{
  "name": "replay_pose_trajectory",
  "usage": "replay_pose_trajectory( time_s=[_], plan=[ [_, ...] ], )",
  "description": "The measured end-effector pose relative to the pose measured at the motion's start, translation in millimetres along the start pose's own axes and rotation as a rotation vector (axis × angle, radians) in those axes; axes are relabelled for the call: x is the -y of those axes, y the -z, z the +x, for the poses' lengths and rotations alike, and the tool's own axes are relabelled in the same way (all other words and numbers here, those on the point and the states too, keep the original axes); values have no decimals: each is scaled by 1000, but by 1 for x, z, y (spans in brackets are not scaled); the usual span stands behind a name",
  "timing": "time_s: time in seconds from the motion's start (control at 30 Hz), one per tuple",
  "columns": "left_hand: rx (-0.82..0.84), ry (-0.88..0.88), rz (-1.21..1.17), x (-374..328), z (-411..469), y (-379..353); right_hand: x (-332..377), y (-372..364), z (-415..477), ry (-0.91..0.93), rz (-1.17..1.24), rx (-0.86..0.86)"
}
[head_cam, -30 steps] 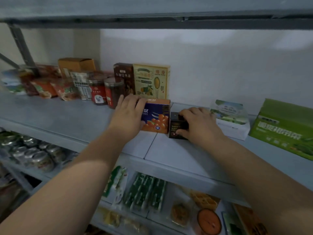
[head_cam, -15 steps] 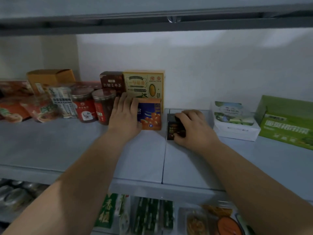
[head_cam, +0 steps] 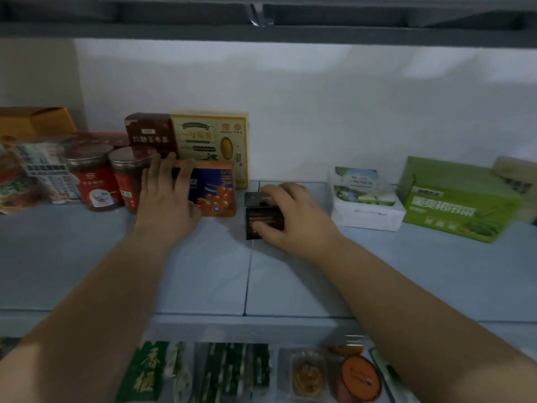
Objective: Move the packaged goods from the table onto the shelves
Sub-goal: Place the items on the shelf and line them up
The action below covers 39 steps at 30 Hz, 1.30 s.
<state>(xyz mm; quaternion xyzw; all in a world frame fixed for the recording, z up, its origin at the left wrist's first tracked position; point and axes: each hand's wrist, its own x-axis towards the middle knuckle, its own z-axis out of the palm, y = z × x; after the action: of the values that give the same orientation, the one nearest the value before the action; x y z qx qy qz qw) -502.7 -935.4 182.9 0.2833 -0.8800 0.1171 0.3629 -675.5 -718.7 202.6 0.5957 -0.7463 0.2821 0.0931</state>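
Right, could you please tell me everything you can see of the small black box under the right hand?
The small black box is a near-cubic carton, seemingly cardboard, with gold print on its front, too blurred to read. It stands upright on the grey shelf, at the seam between two panels. The right hand grips it, fingers curled over its top, thumb on its front. It stands apart from the orange and blue carton on its left and the white box on its right.

The shelf looks like painted metal — smooth and matt. The black box and orange box are printed card with a slight sheen, as is the green box; the jars are clear and glossy, the pouches shiny plastic film.
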Motion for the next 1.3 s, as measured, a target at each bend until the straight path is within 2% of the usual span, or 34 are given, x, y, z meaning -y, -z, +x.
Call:
replay_pose_trajectory(
  time_s=[0.07,0.13,0.17,0.23,0.3,0.47,0.63,0.83,0.93,1.13,1.3],
  plan=[
    [-63,-45,-18,-2,-1,2,-12,22,5,-130,98,-33],
    [-135,-108,-41,-6,-2,5,-47,47,16,-277,-47,-87],
    [-174,-136,-58,-10,-3,7,-68,60,21,-404,-173,-32],
    [-263,-192,-81,-22,-4,13,-100,81,23,-709,-320,202],
    [-308,-261,-95,-36,-5,17,-118,89,24,-846,-285,347],
    [-154,-377,-187,-74,6,31,-119,73,40,-812,-109,379],
    [-61,-452,-318,-130,19,41,-118,76,47,-744,-54,375],
    [82,-207,-442,-121,17,20,-130,73,44,-719,24,366],
    [198,-204,-408,-116,16,10,-137,71,44,-718,128,344],
    [206,-162,-425,-113,12,9,-145,73,44,-722,431,168],
    [190,-159,-447,-112,10,8,-142,71,54,-543,493,-181]
  ],
)
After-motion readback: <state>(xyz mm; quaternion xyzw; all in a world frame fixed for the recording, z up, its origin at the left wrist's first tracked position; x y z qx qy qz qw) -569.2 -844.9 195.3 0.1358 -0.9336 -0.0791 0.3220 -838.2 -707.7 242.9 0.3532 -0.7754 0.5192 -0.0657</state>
